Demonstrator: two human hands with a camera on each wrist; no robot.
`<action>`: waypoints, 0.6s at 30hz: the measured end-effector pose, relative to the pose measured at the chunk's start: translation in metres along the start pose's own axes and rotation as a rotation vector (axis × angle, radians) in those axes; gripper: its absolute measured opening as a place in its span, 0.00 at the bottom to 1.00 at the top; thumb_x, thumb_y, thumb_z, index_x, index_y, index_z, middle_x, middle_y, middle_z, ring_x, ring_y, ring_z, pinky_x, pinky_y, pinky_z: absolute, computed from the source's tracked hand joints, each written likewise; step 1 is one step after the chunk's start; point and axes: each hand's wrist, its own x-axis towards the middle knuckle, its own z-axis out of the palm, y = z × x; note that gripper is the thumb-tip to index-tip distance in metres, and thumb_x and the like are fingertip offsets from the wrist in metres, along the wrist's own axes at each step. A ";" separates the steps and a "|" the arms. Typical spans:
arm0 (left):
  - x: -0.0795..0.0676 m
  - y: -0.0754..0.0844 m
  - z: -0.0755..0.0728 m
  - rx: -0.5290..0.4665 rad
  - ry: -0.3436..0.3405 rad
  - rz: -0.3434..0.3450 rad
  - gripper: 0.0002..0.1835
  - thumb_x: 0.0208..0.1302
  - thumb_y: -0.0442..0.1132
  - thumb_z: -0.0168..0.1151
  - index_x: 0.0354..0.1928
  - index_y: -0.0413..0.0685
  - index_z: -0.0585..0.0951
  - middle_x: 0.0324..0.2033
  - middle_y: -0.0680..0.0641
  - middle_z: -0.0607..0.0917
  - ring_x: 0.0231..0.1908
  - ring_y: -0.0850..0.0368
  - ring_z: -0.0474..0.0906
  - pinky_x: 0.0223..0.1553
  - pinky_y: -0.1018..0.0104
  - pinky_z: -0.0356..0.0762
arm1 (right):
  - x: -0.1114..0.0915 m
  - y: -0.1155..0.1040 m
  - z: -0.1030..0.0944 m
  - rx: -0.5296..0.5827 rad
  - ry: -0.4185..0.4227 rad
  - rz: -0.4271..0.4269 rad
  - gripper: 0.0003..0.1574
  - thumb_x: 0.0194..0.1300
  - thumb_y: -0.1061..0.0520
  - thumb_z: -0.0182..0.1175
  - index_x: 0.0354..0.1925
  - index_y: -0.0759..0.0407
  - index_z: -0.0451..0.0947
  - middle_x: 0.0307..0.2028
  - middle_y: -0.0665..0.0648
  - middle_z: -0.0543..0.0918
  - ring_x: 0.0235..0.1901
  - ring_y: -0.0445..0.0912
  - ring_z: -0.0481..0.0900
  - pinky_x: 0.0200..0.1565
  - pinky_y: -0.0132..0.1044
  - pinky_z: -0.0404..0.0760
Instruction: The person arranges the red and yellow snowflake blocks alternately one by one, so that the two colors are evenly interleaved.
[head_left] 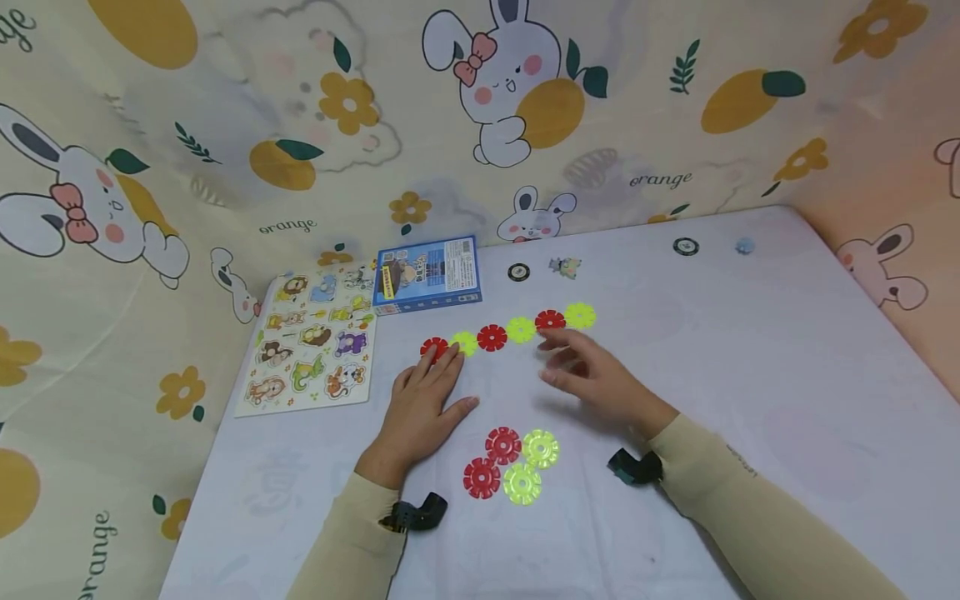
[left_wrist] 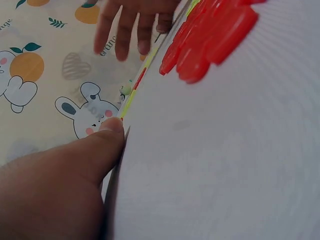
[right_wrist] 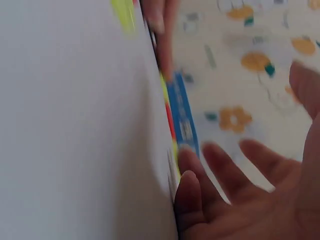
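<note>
A slanting row of notched plastic discs, alternating red and yellow-green, lies across the table in the head view; a red disc [head_left: 492,337] is near its middle. My left hand [head_left: 420,412] rests palm down, fingers straight, with its fingertips at the leftmost red disc [head_left: 433,348] and the yellow-green disc [head_left: 466,342] beside it. Just below the row's right part is my right hand [head_left: 600,375], its fingers loosely bent and nothing visible between them. Nearer me lies a cluster of two red discs [head_left: 482,477] and two yellow-green discs [head_left: 541,449].
An animal picture board [head_left: 307,346] lies at the left, with a blue box [head_left: 427,275] against its upper right corner. Farther back are a black round piece [head_left: 518,272], a small figure [head_left: 566,267], another black ring [head_left: 686,247] and a small blue object [head_left: 744,246].
</note>
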 end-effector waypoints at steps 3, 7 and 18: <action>0.000 0.000 0.000 0.006 -0.001 0.003 0.42 0.63 0.71 0.42 0.74 0.59 0.57 0.73 0.59 0.51 0.72 0.52 0.38 0.66 0.45 0.43 | -0.004 -0.012 0.021 0.052 -0.180 0.022 0.43 0.58 0.40 0.66 0.68 0.42 0.63 0.56 0.47 0.74 0.54 0.44 0.72 0.54 0.46 0.72; 0.000 -0.001 0.001 0.019 0.002 0.009 0.42 0.63 0.71 0.42 0.74 0.58 0.57 0.73 0.58 0.52 0.72 0.52 0.38 0.66 0.45 0.43 | -0.010 -0.026 0.042 -0.102 -0.338 -0.002 0.45 0.52 0.36 0.69 0.66 0.40 0.67 0.56 0.41 0.73 0.57 0.38 0.66 0.56 0.42 0.70; 0.000 0.000 -0.001 0.001 0.015 0.011 0.42 0.62 0.70 0.46 0.74 0.59 0.58 0.72 0.58 0.54 0.72 0.51 0.40 0.65 0.45 0.44 | -0.014 -0.029 0.051 -0.307 -0.312 -0.042 0.21 0.53 0.46 0.73 0.45 0.39 0.78 0.45 0.37 0.72 0.51 0.36 0.65 0.47 0.34 0.74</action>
